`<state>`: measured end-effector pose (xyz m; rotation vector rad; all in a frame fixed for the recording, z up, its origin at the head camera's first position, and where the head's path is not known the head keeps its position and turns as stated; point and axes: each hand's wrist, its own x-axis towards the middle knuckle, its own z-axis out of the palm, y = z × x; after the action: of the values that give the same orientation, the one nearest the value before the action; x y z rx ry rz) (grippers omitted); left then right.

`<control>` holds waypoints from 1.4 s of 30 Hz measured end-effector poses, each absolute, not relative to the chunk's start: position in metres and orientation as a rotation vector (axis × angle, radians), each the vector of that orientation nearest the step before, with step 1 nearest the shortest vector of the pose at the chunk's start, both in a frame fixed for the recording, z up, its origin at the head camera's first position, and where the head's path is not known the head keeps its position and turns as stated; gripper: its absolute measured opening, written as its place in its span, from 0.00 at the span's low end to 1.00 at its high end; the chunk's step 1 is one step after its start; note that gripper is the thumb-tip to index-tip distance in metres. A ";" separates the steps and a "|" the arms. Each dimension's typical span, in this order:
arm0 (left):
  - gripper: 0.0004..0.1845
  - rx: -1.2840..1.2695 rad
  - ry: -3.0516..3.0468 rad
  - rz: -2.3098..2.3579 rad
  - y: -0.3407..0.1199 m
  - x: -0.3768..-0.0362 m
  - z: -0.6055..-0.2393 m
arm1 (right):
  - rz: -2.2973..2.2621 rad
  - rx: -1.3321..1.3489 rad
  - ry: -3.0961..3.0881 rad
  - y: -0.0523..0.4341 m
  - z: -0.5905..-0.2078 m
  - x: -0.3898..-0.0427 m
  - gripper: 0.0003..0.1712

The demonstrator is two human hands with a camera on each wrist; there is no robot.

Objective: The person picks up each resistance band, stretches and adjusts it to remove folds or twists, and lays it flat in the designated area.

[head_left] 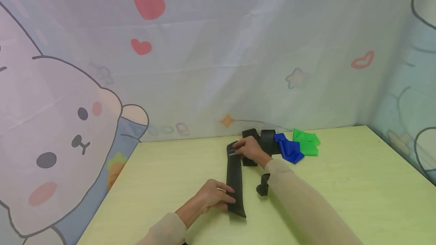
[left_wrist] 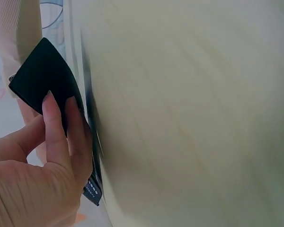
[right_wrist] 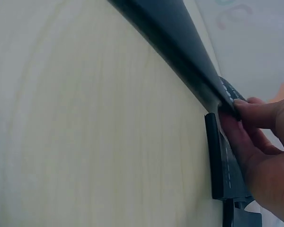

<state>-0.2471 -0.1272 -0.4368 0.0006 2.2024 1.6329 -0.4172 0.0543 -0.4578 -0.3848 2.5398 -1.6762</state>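
A flat black resistance band [head_left: 234, 175] with white print near its far end stretches lengthwise before me. My left hand [head_left: 212, 196] grips the band's near end from the left, its fingers lying over the dark face in the left wrist view. At the far end, my right hand [head_left: 250, 148] pinches the band by the printed marks. Seen from the right wrist, the thumb [right_wrist: 255, 113] presses one side of the band and the fingers go behind it. The band's near end flares outward at its corner.
Behind and right of my right hand lie more black bands [head_left: 268, 141], a crumpled blue band [head_left: 289, 149] and a folded green band [head_left: 306, 142]. A small black device [head_left: 263, 186] is at my right sleeve. A printed cloth backdrop [head_left: 218, 67] rises behind the pale yellow table [head_left: 163, 169].
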 end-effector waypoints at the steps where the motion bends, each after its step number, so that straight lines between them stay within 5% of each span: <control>1: 0.15 -0.004 2.202 1.629 -0.127 -0.246 -0.437 | -1.670 -0.377 2.540 0.054 -0.458 -0.417 0.13; 15: 0.23 -0.111 1.986 1.828 -0.128 -0.242 -0.445 | -1.666 -0.265 2.552 0.056 -0.460 -0.418 0.12; 26: 0.17 -0.153 1.971 1.927 -0.131 -0.233 -0.442 | -1.687 -0.233 2.551 0.054 -0.461 -0.420 0.12; 42: 0.21 -0.171 1.852 1.845 -0.135 -0.221 -0.444 | -1.638 -0.238 2.596 0.051 -0.460 -0.421 0.11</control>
<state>-0.2211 -0.1347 -0.4443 -0.1708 1.8517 1.8450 -0.4209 0.0514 -0.4605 -0.2380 2.5959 -1.6383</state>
